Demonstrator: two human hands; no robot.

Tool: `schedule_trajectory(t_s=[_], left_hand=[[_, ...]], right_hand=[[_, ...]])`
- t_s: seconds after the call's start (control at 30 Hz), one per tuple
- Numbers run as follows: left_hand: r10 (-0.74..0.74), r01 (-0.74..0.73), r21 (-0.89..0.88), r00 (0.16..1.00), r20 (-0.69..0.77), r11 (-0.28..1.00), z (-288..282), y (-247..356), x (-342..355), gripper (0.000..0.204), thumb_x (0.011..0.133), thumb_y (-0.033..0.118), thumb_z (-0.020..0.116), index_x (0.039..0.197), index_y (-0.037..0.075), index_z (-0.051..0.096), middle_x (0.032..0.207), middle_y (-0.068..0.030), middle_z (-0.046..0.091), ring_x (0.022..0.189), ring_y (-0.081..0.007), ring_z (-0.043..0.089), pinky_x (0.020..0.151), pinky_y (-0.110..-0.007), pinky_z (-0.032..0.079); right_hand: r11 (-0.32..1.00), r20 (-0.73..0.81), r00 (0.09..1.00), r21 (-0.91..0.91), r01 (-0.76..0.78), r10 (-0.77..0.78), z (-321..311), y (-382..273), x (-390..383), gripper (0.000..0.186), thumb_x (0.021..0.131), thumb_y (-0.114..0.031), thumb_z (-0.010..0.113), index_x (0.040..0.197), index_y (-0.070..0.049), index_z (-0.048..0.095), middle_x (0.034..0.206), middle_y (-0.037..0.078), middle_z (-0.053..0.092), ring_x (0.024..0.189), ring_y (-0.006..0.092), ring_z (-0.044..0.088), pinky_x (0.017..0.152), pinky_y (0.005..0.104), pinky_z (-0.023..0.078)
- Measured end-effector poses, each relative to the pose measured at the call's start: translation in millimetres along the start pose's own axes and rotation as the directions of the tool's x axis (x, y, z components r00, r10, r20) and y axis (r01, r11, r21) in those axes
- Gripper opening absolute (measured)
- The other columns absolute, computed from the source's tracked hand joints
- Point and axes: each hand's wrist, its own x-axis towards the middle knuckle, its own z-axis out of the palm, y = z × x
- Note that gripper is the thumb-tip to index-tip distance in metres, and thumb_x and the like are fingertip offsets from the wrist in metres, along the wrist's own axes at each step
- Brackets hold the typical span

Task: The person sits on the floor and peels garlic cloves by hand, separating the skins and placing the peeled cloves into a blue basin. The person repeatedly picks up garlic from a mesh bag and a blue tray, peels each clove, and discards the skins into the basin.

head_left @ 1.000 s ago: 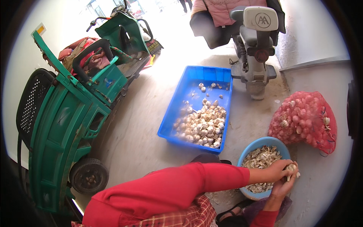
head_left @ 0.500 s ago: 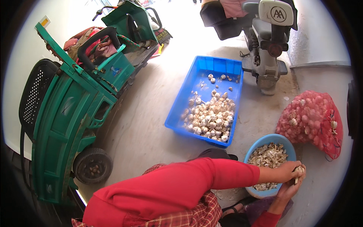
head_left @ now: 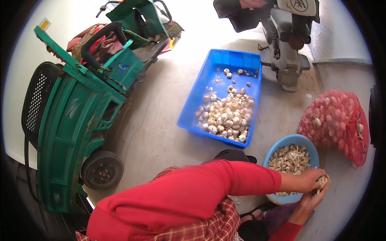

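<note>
A garlic bulb (head_left: 321, 181) is held between my two hands at the right edge of the light blue basin. My left hand (head_left: 306, 179), reaching across in a red sleeve, has its fingers closed over the bulb's upper side. From below, my right hand (head_left: 309, 201) wraps round the same bulb; its fingertips are partly hidden. Peeled garlic skins (head_left: 291, 158) heap up inside the round basin (head_left: 272, 149), whose near side is covered by my left forearm. Farther off, a blue rectangular crate (head_left: 193, 105) contains many whole garlic bulbs (head_left: 229, 114), mostly piled at its near end.
A red mesh sack (head_left: 335, 120) full of garlic slumps right of the basin. Behind the crate stands a scooter (head_left: 287, 52). A green cargo tricycle (head_left: 72, 124) fills the left side, cloths (head_left: 106, 44) lying on it. Pale concrete floor (head_left: 157, 112) runs between tricycle and crate.
The whole view has shifted slightly, so most of the surroundings sit a little higher and farther right. Both hands stay closed around the garlic bulb over the basin's edge.
</note>
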Motion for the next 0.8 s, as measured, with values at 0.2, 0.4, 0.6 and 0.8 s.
schedule_trajectory(t_s=[0.2, 0.4, 0.6, 0.8], left_hand=[[0.048, -0.053, 0.045, 0.994, 0.1, 0.998, -21, 3, 7, 0.036, 0.084, 0.028, 0.068, 0.11, 0.002, 0.065, 0.097, -0.0212, 0.067, 0.093, -0.0388, 0.065, 0.083, -0.045, 0.051], [-0.166, 0.195, -0.128, 0.964, 0.206, 0.972, -40, 18, 10, 0.026, 0.095, 0.023, 0.062, 0.11, 0.002, 0.068, 0.096, -0.0082, 0.07, 0.078, -0.0136, 0.066, 0.066, -0.029, 0.055], [-0.335, 0.445, -0.388, 0.886, 0.32, 0.807, -44, 28, 18, 0.035, 0.103, 0.027, 0.053, 0.121, -0.003, 0.058, 0.106, -0.0106, 0.066, 0.088, -0.0173, 0.067, 0.073, -0.03, 0.059], [-0.344, 0.458, -0.437, 0.884, 0.318, 0.774, -52, 22, 24, 0.052, 0.096, 0.013, 0.064, 0.141, -0.004, 0.045, 0.118, -0.0131, 0.064, 0.103, -0.0175, 0.064, 0.091, -0.032, 0.054]], right_hand=[[0.991, -0.201, 0.975, -0.068, -0.113, 0.097, 24, -12, 0, 0.027, 0.101, -0.03, 0.056, 0.117, -0.009, 0.06, 0.117, 0.008, 0.064, 0.109, 0.0204, 0.063, 0.093, 0.0357, 0.054], [1.0, -0.176, 0.984, 0.016, -0.002, 0.004, 27, 5, -2, 0.017, 0.103, -0.026, 0.052, 0.104, -0.012, 0.061, 0.101, 0.002, 0.065, 0.095, 0.0154, 0.063, 0.083, 0.0349, 0.053], [0.997, -0.276, 0.961, -0.066, -0.029, 0.009, 24, 11, -2, 0.022, 0.103, -0.027, 0.049, 0.113, -0.01, 0.058, 0.114, 0.004, 0.061, 0.109, 0.0215, 0.06, 0.092, 0.0417, 0.049], [0.948, -0.254, 0.965, -0.317, -0.024, -0.061, 32, 3, -5, 0.052, 0.103, -0.041, 0.049, 0.138, -0.002, 0.046, 0.128, 0.009, 0.058, 0.125, 0.0201, 0.049, 0.103, 0.0423, 0.042]])
